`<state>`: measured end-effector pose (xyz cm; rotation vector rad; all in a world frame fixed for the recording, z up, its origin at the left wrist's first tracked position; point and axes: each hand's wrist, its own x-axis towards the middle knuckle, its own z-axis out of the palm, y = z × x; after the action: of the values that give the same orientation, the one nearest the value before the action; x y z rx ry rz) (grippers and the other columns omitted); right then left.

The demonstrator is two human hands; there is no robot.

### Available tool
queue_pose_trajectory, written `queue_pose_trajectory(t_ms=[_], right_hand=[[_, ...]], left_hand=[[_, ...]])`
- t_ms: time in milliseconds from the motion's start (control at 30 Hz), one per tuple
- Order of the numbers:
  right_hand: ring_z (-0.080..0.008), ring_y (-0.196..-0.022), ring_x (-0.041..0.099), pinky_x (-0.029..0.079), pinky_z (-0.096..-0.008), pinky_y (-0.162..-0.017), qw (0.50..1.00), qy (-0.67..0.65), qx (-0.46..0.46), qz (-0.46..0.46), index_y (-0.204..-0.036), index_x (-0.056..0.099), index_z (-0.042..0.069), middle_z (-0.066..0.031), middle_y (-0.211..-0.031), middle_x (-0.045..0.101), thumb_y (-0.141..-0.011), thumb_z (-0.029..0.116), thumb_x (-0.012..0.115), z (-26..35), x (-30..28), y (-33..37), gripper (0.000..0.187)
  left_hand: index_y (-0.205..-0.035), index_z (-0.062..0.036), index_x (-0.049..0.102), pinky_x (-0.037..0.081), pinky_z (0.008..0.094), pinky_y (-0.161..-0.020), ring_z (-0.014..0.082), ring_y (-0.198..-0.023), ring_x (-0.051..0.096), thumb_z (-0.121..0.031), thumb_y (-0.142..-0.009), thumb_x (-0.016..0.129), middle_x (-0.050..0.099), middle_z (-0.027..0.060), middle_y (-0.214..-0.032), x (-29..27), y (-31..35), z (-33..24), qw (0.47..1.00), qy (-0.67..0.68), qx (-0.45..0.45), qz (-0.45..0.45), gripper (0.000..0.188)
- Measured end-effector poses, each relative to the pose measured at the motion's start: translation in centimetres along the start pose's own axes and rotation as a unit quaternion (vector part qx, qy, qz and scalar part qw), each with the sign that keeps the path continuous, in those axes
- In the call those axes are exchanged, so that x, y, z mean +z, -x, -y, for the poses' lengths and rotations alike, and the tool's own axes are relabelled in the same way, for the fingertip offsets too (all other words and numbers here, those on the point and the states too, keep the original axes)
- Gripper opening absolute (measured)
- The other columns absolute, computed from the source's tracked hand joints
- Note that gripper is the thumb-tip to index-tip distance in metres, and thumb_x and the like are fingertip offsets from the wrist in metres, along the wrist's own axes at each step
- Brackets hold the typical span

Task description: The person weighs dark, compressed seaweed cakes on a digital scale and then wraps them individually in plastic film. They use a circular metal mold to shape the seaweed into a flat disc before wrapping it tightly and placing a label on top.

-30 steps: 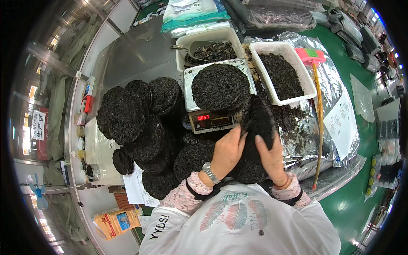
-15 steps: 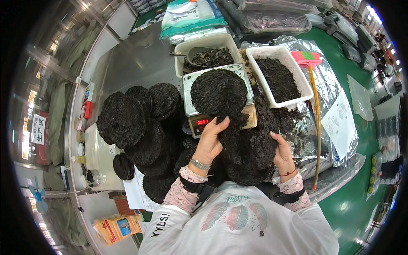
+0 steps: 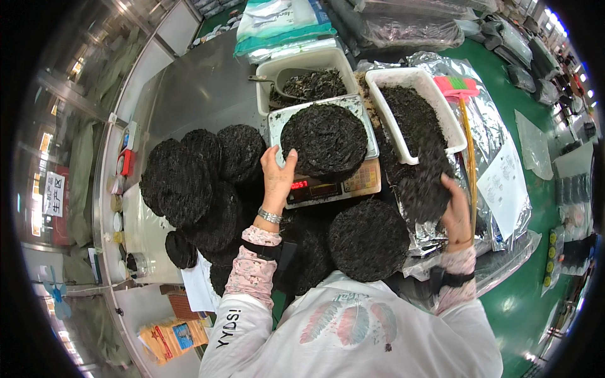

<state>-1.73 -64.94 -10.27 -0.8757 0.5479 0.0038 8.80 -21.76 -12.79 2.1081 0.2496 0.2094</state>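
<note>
A thick, round, dark cake that looks like dried seaweed point(image 3: 322, 140) sits on a digital scale point(image 3: 362, 180) with a lit red display. My left hand point(image 3: 277, 179) is at the cake's left edge, thumb and fingers apart, with nothing in its grasp. Over to the right, my right hand point(image 3: 456, 211) grips a ragged dark seaweed piece point(image 3: 425, 192), slightly blurred, just below the near end of a white tub point(image 3: 455, 135) of loose dark seaweed. Another round seaweed cake point(image 3: 368, 239) lies between my arms, close to my body.
Stacked seaweed cakes point(image 3: 179, 183) rise on the left of the table. Behind the scale stands a second white tub point(image 3: 265, 94) with a scoop point(image 3: 277, 87) and scraps. A pink-headed brush point(image 3: 469, 164) with a yellow handle lies along the right, over silver foil point(image 3: 498, 132).
My left hand has moved up and left, off the loose seaweed to the scale. My right hand has carried seaweed rightward, uncovering the near cake. The cake on the scale is now more fully visible.
</note>
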Motion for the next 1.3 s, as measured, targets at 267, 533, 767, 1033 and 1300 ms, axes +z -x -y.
queue_pose_trajectory(t_ms=[267,533,767,1033,1300], right_hand=[[-0.0229,-0.102,0.072,0.059,-0.0331,-0.085,0.976,0.204,-0.040,0.068,-0.133,0.056,-0.006,-0.0134,-0.117,0.070,-0.097,0.014,0.072,4.7,0.8,-14.6,0.044],[-0.0378,-0.127,0.058,0.046,-0.0439,-0.107,0.652,0.636,-0.409,-0.052,-0.141,0.050,-0.010,-0.0296,-0.137,0.058,-0.100,0.039,0.067,0.2,0.4,-18.8,0.066],[-0.0265,-0.136,0.050,0.040,-0.0385,-0.113,0.923,0.350,0.014,0.159,-0.156,0.037,-0.007,-0.0196,-0.156,0.046,-0.104,0.051,0.061,-9.3,13.8,-11.8,0.082],[-0.0096,-0.098,0.053,0.045,-0.0308,-0.088,0.960,0.203,0.072,0.181,-0.127,0.066,0.012,0.0038,-0.113,0.062,-0.103,0.042,0.065,-8.1,14.8,-10.7,0.039],[-0.0165,-0.129,0.052,0.046,-0.0365,-0.105,0.942,0.210,0.028,0.261,-0.150,0.052,0.006,-0.0046,-0.144,0.057,-0.106,0.042,0.058,-1.1,16.5,-5.6,0.057]], left_hand=[[-0.141,0.0077,0.052,0.047,0.0378,-0.105,0.0296,-0.125,0.061,-0.041,-0.095,0.072,0.062,0.0218,-0.134,-0.5,-5.1,4.9,0.993,0.093,-0.076,0.012,0.069],[-0.157,0.0097,0.027,0.033,0.0413,-0.119,0.0359,-0.149,0.037,-0.065,-0.090,0.068,0.035,0.0289,-0.160,1.9,-8.2,3.4,0.985,0.055,-0.122,0.113,0.108],[-0.161,0.0084,0.021,0.028,0.0431,-0.123,0.0368,-0.155,0.028,-0.070,-0.088,0.066,0.027,0.0293,-0.165,3.5,-7.6,1.3,0.977,0.089,-0.150,0.121,0.116],[-0.148,0.0024,0.043,0.041,0.0437,-0.114,0.0369,-0.135,0.046,-0.046,-0.082,0.085,0.045,0.0267,-0.145,4.3,-5.6,2.4,0.976,0.190,-0.093,0.053,0.092],[-0.149,0.0058,0.033,0.050,0.0358,-0.102,0.0219,-0.124,0.057,-0.026,-0.086,0.088,0.055,0.0199,-0.137,-5.4,0.8,-8.4,0.914,0.390,-0.104,0.031,0.090]])
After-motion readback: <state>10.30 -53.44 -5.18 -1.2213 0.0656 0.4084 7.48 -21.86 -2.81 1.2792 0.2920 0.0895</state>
